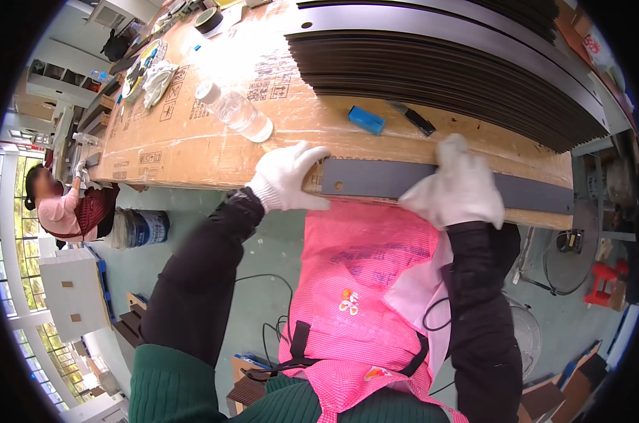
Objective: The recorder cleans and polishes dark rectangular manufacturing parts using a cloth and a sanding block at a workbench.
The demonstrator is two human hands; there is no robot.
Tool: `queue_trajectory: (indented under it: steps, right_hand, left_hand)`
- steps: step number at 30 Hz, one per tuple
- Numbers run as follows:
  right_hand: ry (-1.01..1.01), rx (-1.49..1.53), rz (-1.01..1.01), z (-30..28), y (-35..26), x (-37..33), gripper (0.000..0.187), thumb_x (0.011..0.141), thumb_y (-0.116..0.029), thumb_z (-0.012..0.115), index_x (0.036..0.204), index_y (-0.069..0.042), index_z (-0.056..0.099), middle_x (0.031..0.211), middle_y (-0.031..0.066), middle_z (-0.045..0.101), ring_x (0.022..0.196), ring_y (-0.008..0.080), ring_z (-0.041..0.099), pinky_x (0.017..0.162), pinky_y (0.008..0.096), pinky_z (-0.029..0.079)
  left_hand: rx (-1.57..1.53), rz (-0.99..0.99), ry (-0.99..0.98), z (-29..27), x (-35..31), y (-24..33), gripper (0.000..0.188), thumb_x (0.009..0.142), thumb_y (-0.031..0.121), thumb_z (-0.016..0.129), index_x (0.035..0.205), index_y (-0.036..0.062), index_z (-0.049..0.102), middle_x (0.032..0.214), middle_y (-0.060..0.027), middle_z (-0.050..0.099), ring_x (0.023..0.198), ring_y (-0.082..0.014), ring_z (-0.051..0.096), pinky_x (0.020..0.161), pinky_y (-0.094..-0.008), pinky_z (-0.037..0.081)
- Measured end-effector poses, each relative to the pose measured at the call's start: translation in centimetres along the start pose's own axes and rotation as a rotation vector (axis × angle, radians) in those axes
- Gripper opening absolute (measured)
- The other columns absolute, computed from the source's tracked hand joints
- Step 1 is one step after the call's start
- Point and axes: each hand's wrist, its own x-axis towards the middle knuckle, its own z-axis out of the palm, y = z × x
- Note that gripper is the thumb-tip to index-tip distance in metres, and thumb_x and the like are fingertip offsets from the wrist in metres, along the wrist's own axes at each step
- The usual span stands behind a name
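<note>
A long, narrow grey board (379, 178) lies along the near edge of the table, with a small round hole near its left end. My left hand (288, 178), in a white glove, spans that end. Its fingers are at the far corner and the thumb is at the near one, gripping the board across its width. Over the middle of the board is my white-gloved right hand (464, 187), touching its top. Motion blurs its fingers, and whether anything is under them is hidden. Just beyond the board lie a blue block-shaped piece (366, 120) and a black marker-like tool (414, 119).
A tall stack of dark boards (432, 70) fills the far right of the cardboard-covered table (185, 151). A clear bottle (236, 113) lies left of centre. Black tape (208, 20) and a white cloth (158, 83) are farther back. Another person (69, 204) sits at the far left.
</note>
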Motion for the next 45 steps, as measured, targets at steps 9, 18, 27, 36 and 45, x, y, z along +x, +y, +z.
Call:
queue_trajectory:
  steps: [9,18,27,36,45]
  right_hand:
    - [0.377,0.324,-0.321,5.2,-16.1,2.1,0.027,0.093,-0.03,0.065,0.111,-0.01,0.07,0.119,0.0177,0.066,0.1,0.0354,0.069,0.082,0.0501,0.061]
    - [-0.094,0.21,0.475,-5.0,9.7,-2.5,0.07,0.089,-0.039,0.078,0.142,-0.002,0.053,0.13,0.0284,0.07,0.12,0.0427,0.072,0.1,0.0533,0.061]
    - [0.441,0.116,0.897,5.0,36.5,-2.3,0.046,0.097,-0.048,0.062,0.125,-0.011,0.07,0.126,0.0265,0.07,0.12,0.0463,0.069,0.102,0.0547,0.055]
    - [0.36,0.309,0.845,6.3,36.3,-2.9,0.057,0.098,-0.053,0.06,0.126,-0.005,0.071,0.121,0.0291,0.074,0.116,0.0428,0.071,0.102,0.0505,0.055]
    - [1.011,0.845,0.733,1.9,41.7,-7.3,0.058,0.099,-0.053,0.072,0.12,0.001,0.073,0.102,0.0136,0.078,0.084,0.019,0.073,0.08,0.0349,0.057]
  left_hand:
    - [-0.033,0.077,0.155,3.2,2.0,-1.4,0.079,0.072,0.039,0.088,0.139,0.0083,0.061,0.114,-0.0171,0.068,0.106,-0.0376,0.07,0.09,-0.0461,0.058]
    - [-0.009,0.068,0.06,1.4,0.3,-0.7,0.105,0.051,0.037,0.096,0.143,0.0039,0.057,0.112,-0.0143,0.066,0.096,-0.0349,0.069,0.084,-0.0448,0.056]
    - [0.242,0.351,0.013,0.9,4.5,7.7,0.104,0.068,0.066,0.087,0.145,0.0019,0.056,0.141,-0.0205,0.06,0.132,-0.0407,0.058,0.117,-0.0595,0.041]
    - [0.208,0.021,-0.06,2.4,5.3,12.2,0.081,0.069,0.03,0.093,0.139,0.0053,0.062,0.128,-0.0145,0.067,0.115,-0.0362,0.067,0.096,-0.0465,0.055]
    - [-0.093,-0.077,0.021,1.6,8.7,10.9,0.05,0.086,0.035,0.084,0.126,0.0067,0.073,0.107,-0.0172,0.075,0.1,-0.0382,0.073,0.088,-0.0432,0.059]
